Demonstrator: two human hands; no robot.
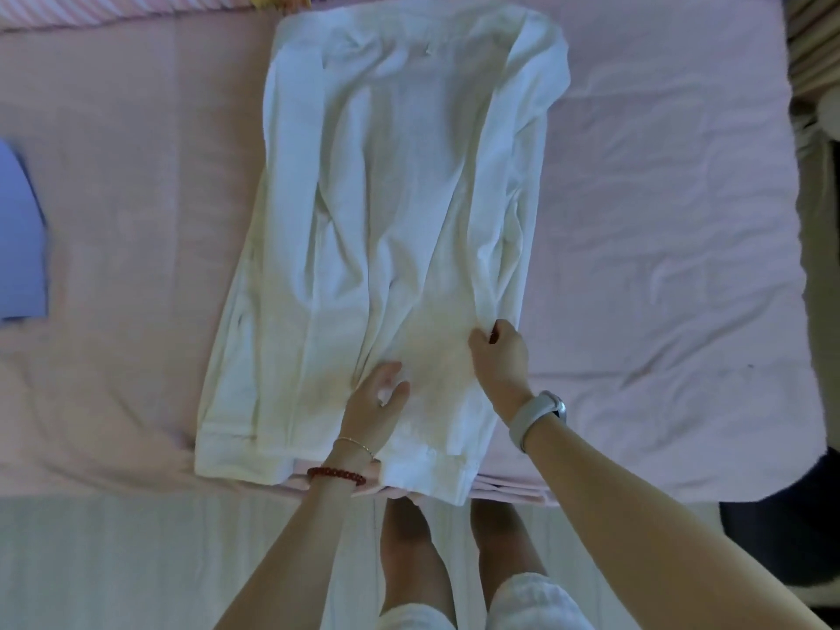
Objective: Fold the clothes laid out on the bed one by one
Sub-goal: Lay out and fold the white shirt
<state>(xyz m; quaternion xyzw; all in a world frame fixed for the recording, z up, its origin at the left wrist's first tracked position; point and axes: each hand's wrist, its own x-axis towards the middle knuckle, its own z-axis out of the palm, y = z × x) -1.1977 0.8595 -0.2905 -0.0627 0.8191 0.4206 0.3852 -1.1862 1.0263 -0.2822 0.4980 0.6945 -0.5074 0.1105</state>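
A white shirt [386, 211] lies lengthwise on the pink bed [659, 220], both long sides folded in, its hem at the near edge. My left hand [375, 402] rests on the lower middle of the shirt, fingers loosely bent on the cloth. My right hand [500, 352] sits at the shirt's lower right fold, and its thumb and fingers pinch a ridge of the white cloth. Wrinkles run up the shirt from both hands.
A folded blue garment [20, 238] lies at the bed's left edge. A striped pink pillow [127, 9] lies along the far side. My bare legs [409, 552] stand on the pale floor below. A dark object [786, 516] sits at the right, past the bed's corner.
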